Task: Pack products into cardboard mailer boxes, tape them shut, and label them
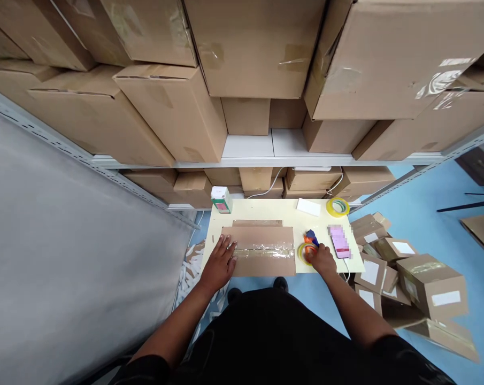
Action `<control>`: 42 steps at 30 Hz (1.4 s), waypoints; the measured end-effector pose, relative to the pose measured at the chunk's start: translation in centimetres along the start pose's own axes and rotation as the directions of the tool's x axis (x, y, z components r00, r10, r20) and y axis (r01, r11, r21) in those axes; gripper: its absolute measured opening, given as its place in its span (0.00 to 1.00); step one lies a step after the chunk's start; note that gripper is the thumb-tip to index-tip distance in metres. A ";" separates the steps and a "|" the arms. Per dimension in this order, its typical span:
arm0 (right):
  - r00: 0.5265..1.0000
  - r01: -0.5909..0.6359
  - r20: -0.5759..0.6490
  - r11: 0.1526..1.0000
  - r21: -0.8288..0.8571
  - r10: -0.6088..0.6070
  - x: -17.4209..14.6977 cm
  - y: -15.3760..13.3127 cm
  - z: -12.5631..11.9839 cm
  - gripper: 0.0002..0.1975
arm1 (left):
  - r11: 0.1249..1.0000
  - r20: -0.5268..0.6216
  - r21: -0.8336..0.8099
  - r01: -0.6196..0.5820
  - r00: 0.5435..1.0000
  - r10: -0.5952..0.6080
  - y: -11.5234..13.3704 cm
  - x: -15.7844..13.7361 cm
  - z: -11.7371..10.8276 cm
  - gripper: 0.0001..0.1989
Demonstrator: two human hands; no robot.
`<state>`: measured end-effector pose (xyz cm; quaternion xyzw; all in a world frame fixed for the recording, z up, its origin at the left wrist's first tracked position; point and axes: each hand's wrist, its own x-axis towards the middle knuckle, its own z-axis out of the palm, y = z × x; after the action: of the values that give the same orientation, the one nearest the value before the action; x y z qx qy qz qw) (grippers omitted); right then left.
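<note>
A closed cardboard box (pixel 261 268) lies on the cream table (pixel 266 209), with clear tape running along the middle of its top. My left hand (pixel 219 264) rests on the left end of the box, fingers stretched out. To the right of the box, my right hand (pixel 324 261) has its fingers closed on a tape dispenser (pixel 310 237) with orange and dark blue parts and a yellowish roll. The dispenser is at the table surface; the hand partly covers it. Behind the box, a cardboard strip (pixel 258 222) shows at its far edge.
On the table are a white-and-green small box (pixel 221 200), a white flat item (pixel 308 207), a yellow tape roll (pixel 337 207) and a phone (pixel 339 241). Shelves (pixel 250 161) of cardboard boxes rise ahead. Several cartons (pixel 430 283) lie on the floor at right.
</note>
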<state>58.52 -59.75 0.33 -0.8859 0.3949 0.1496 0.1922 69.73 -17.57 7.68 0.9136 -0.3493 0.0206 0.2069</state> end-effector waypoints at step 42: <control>0.412 0.903 -0.213 0.428 -0.035 -0.886 -10.9 -17.6 -6.5 0.34 | 0.466 0.204 -0.820 0.331 0.931 -0.302 2.3 4.6 -1.9 0.22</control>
<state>65.56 -44.89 14.53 -0.9606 -0.1152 -0.0821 0.2393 71.90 -21.28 11.14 0.7473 -0.1431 -0.2029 0.6163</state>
